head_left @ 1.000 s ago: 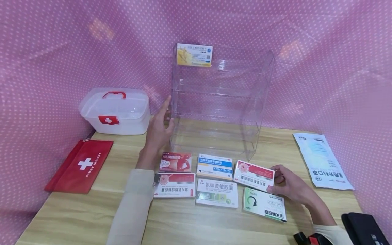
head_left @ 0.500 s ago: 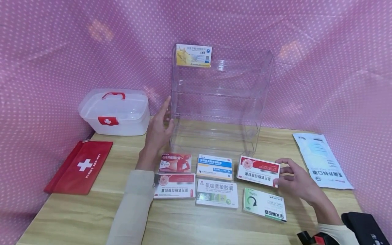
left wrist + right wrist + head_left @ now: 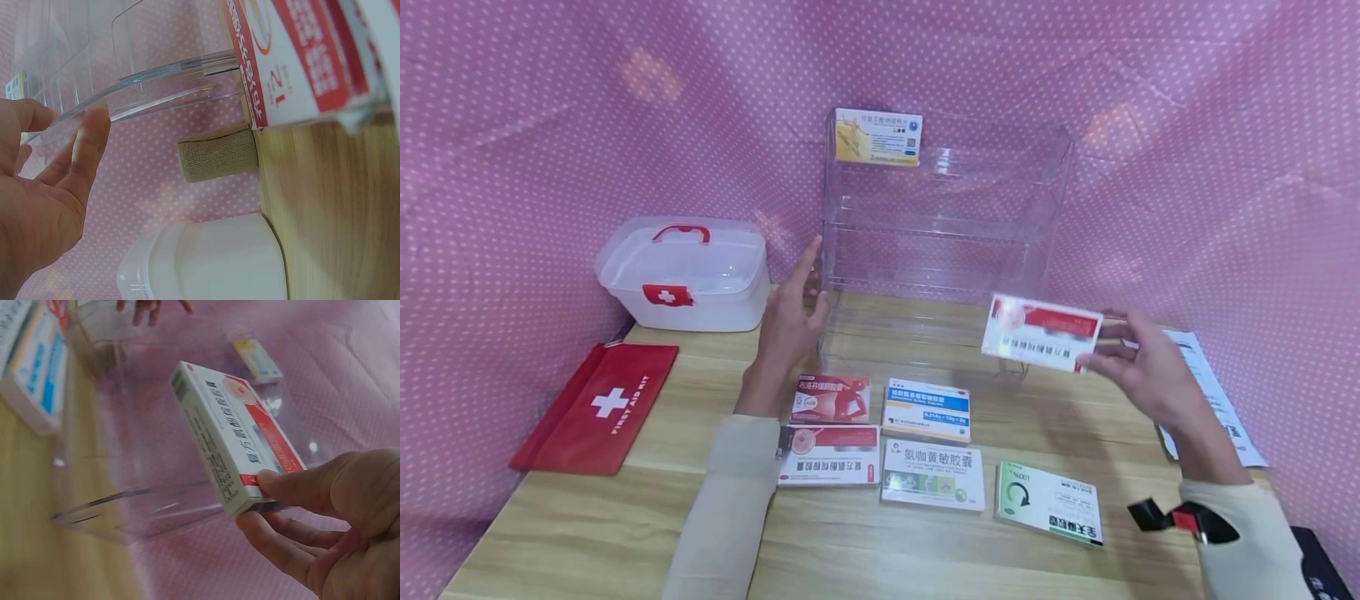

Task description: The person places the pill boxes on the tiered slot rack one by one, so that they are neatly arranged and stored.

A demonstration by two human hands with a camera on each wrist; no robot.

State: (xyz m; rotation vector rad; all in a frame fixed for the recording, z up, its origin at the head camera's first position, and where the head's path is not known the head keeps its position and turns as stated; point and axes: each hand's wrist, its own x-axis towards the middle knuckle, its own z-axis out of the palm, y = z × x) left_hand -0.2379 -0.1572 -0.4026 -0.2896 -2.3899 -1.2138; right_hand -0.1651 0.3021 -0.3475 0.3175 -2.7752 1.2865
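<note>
1. From here I see the right hand (image 3: 1142, 367) pinching a red-and-white medicine box (image 3: 1043, 332) up over the counter (image 3: 865, 542), toward its back edge.
2. Left hand (image 3: 788, 323) is spread, touching the clear rack (image 3: 925, 232) there.

Booth: table (image 3: 940, 554), dotted pink curtain (image 3: 1210, 208)

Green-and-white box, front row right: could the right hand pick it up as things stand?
Probably not right now: the right hand pinches a red-and-white box, which likely must be set down first. Nothing lies on the green-and-white box, though.
</note>
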